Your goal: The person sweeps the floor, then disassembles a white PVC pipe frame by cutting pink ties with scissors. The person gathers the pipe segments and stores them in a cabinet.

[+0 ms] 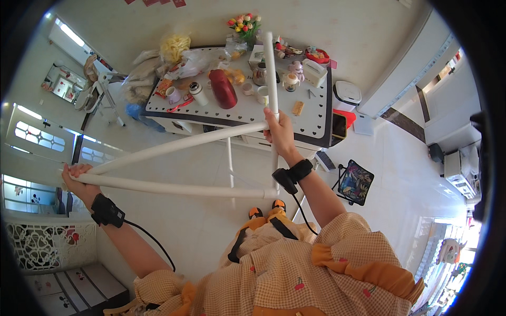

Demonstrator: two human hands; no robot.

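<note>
Held out in both hands between the body (226,284) and a cluttered table (316,108): white pipe frame (179,143), seen over pale floor (168,226). Clasped in the left hand (81,180), fingers wrapped round: the left end, where upper rail (211,135) and lower rail (184,189) draw together; joint hidden there, cannot tell how joined. Grasped in the right hand (281,132): upright tube (271,73), right at its meeting with the upper rail. Jutting beyond that grip: the tube's far end, seen across the tabletop; cannot tell whether touching anything. At lower right, elbow (271,194) linking upright tube and lower rail. Farther down, thin white leg (230,163); contact with the floor unclear. Step in hand, by judgement: supporting and steadying the frame at two corners. Called for next, probably: even support from both sides, firm hold at the right-hand junction, no twisting of the joints, and care with the tube near red thermos (223,90) and white cup (263,95).
</note>
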